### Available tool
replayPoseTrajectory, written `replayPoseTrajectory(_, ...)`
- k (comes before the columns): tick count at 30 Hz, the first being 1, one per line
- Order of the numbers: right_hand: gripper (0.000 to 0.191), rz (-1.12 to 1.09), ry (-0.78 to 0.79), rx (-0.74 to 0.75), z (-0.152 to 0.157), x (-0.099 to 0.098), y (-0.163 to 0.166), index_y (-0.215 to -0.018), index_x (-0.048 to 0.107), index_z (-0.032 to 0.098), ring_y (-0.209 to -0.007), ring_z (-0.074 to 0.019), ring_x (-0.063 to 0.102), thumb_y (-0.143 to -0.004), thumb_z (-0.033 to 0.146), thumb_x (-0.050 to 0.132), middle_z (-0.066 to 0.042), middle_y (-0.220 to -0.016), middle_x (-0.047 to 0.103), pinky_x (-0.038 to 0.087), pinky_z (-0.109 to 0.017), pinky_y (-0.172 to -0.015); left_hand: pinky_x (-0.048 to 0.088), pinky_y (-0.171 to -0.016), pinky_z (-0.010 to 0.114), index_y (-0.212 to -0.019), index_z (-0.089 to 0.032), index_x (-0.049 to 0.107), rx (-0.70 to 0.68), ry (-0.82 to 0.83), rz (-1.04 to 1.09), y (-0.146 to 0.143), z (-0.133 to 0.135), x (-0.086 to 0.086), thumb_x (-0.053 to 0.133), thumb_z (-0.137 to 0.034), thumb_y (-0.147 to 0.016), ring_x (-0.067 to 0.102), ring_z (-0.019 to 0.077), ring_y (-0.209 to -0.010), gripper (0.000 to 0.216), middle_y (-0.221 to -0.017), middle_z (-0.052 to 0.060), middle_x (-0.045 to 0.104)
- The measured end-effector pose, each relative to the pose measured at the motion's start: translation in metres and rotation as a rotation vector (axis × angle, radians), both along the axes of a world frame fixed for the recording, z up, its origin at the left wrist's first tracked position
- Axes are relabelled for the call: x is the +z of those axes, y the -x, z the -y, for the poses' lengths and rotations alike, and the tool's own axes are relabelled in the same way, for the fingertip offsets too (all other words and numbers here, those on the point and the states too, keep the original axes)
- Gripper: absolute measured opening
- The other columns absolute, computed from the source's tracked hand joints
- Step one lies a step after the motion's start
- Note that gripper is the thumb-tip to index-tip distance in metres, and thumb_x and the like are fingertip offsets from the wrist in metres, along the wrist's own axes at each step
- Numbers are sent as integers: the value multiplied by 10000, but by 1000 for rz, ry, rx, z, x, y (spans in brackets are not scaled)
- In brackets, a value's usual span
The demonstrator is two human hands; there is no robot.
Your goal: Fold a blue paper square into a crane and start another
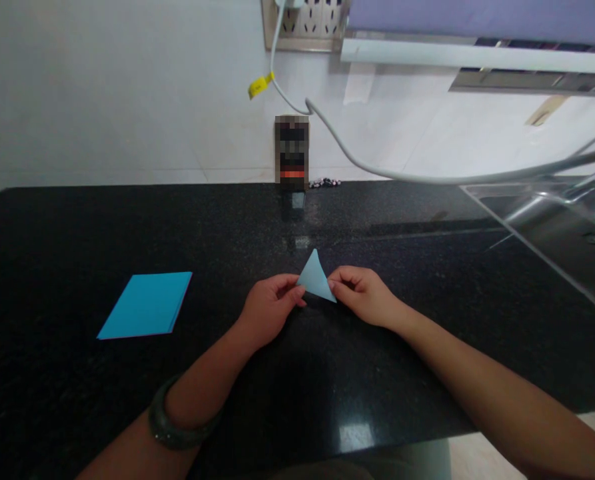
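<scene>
The left hand (270, 307) and right hand (362, 293) each pinched a corner of a small folded blue paper triangle (316, 279), raised just above the black counter (427, 347). It looked light, thin and easily creased, best held by its edges. A blue sheet stack (146, 305) lay at nine o'clock.

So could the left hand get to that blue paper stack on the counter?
Probably yes: nothing lies between the left hand and the blue paper stack on the counter, though that hand pinches the folded triangle with the right hand.
</scene>
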State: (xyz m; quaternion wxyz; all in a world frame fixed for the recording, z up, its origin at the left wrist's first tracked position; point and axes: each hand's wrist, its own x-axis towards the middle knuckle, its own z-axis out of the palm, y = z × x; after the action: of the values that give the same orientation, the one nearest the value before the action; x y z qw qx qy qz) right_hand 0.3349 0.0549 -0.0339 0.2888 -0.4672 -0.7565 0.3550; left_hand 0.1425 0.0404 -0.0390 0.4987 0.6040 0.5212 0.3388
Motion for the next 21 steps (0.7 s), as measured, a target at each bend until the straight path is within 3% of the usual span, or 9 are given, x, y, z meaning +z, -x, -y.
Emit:
replayPoseTrajectory(2, 196, -77, 101, 12, 3, 3, 2, -651, 552, 148, -519, -79, 427, -803, 254, 487, 30, -560, 480, 341, -206, -499, 493, -575, 258, -762, -139, 624, 53, 150, 145, -3, 2, 2, 554, -312, -774, 598, 117, -540, 186, -708, 29, 670)
replayPoseTrajectory(7, 259, -369, 297, -19, 4, 8, 2, -789, 603, 138, -467, -63, 434, -812, 373, 498, 10, -619, 569, 352, -205, -457, 464, -495, 200, -721, -136, 562, 42, 379, 480, -5, 5, -1, 575, -362, -773, 568, 75, -476, 232, -672, 8, 645)
replayPoseTrajectory(13, 278, -575, 431, 8, 5, 4, 5, -801, 606, 146, -455, -48, 468, -742, 417, 626, 17, -623, 601, 387, -192, -453, 475, -505, 202, -735, -129, 552, -34, 478, 547, -7, 6, -1, 609, -390, -756, 583, 85, -484, 268, -630, 11, 635)
replayPoseTrajectory(21, 296, -605, 544, 23, 6, -2, 10, -809, 619, 143, -502, -53, 531, -686, 402, 690, 31, -578, 602, 431, -182, -502, 496, -543, 215, -768, -137, 549, -83, 504, 625, -5, 3, -5, 607, -401, -761, 610, 102, -530, 271, -654, 33, 666)
